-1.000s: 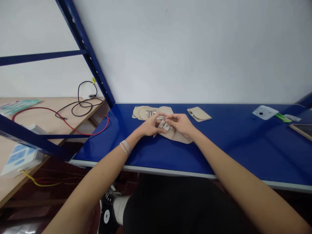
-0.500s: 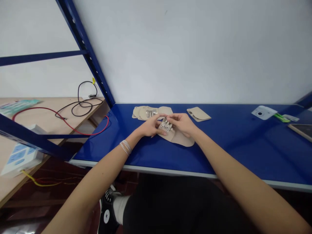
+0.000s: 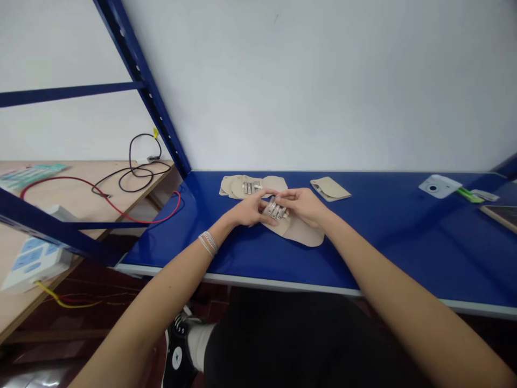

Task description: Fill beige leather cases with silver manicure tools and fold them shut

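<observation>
An open beige pouch (image 3: pixel 301 231) lies on the blue tabletop (image 3: pixel 383 242) with several small metal tools (image 3: pixel 276 210) in its loops. My left hand (image 3: pixel 248 210) grips the pouch's left edge next to the tools. My right hand (image 3: pixel 302 206) pinches the tools from the right, resting on the pouch. Behind my hands lies another open beige pouch (image 3: pixel 242 186) with metal tools in it. A folded beige pouch (image 3: pixel 329 188) sits further right.
A white instant camera (image 3: pixel 439 186), a green pen (image 3: pixel 468 195) and a tablet edge (image 3: pixel 503 215) lie at the far right. Left of the blue rack post (image 3: pixel 141 81) is a wooden bench (image 3: pixel 60 205) with red and black cables (image 3: pixel 133 172) and a white box (image 3: pixel 34 258).
The pouch under my hands has shifted slightly toward me and to the right. My fingers have moved a little on the metal tools; both hands stay in the same place.
</observation>
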{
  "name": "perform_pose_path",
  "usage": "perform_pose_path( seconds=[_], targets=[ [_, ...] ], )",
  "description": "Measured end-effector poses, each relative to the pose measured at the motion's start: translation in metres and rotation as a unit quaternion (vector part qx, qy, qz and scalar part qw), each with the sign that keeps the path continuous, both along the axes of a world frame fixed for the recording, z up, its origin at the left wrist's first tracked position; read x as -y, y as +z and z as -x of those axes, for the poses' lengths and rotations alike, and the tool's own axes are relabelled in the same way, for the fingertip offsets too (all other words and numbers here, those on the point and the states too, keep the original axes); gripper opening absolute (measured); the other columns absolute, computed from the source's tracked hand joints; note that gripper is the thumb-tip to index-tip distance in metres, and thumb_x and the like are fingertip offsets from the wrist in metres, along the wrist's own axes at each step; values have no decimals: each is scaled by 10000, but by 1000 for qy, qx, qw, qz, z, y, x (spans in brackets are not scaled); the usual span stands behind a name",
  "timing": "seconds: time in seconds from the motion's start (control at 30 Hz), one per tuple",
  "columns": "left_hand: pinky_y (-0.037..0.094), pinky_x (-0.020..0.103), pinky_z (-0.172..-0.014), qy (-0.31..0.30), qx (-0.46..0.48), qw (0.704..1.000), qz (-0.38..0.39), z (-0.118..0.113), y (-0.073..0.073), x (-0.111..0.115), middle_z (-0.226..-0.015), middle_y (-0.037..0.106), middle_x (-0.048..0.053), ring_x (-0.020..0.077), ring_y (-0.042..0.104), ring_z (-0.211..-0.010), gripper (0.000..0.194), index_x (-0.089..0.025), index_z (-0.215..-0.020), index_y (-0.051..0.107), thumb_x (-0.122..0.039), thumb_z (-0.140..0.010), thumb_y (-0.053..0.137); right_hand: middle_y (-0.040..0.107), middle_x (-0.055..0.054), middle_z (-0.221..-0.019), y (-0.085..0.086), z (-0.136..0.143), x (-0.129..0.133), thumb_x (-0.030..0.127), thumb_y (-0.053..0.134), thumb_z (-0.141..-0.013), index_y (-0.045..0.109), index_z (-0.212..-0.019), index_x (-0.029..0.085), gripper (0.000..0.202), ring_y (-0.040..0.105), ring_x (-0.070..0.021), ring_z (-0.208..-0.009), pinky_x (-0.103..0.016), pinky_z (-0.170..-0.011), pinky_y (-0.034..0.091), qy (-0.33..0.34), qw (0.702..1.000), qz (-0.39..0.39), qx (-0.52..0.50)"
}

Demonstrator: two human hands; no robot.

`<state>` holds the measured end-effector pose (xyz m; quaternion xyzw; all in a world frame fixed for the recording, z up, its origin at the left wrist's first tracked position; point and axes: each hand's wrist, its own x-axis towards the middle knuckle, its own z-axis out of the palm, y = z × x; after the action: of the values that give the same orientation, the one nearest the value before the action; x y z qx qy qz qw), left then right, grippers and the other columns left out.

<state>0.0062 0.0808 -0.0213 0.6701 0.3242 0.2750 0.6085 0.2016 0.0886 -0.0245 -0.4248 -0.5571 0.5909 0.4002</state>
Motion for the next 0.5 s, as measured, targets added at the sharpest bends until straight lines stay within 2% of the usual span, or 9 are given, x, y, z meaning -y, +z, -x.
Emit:
perform_pose_path(
  seconds=[0.13, 0.27, 0.37, 0.5],
  targets=[
    [326, 147, -383, -11, -1, 1000, 2, 1, -2, -2, -837, 707, 42, 39, 483, -400, 955, -181, -1378, 342, -194, -571, 854, 690, -40, -701, 2, -4, -5, 348, 878, -576, 706, -798, 121, 361, 586, -106, -588, -222, -533, 472, -28, 999, -14, -14],
    [355, 142, -403, -25, -15, 1000, 8, 3, -1, -2, -840, 708, 47, 69, 551, -468, 970, -194, -1374, 362, -201, -547, 869, 687, -42, -707, 7, -19, -15, 314, 860, -609, 692, -760, 130, 292, 598, -114, -606, -221, -532, 468, -124, 990, -54, -29],
    [312, 134, -358, -30, -48, 998, 1, 8, 5, -1, -798, 691, 9, 39, 478, -411, 979, -220, -1390, 358, -225, -556, 870, 696, -62, -715, 8, -33, -21, 319, 845, -636, 689, -782, 125, 288, 602, -125, -580, -238, -515, 475, -174, 982, -75, 4],
    [306, 132, -345, -53, -50, 997, 12, 17, 16, 0, -794, 680, -4, 39, 480, -425, 990, -225, -1396, 375, -196, -541, 873, 691, -61, -685, 3, -43, -23, 323, 823, -662, 686, -792, 130, 270, 541, -112, -505, -245, -457, 449, -160, 979, -73, 103]
  ],
)
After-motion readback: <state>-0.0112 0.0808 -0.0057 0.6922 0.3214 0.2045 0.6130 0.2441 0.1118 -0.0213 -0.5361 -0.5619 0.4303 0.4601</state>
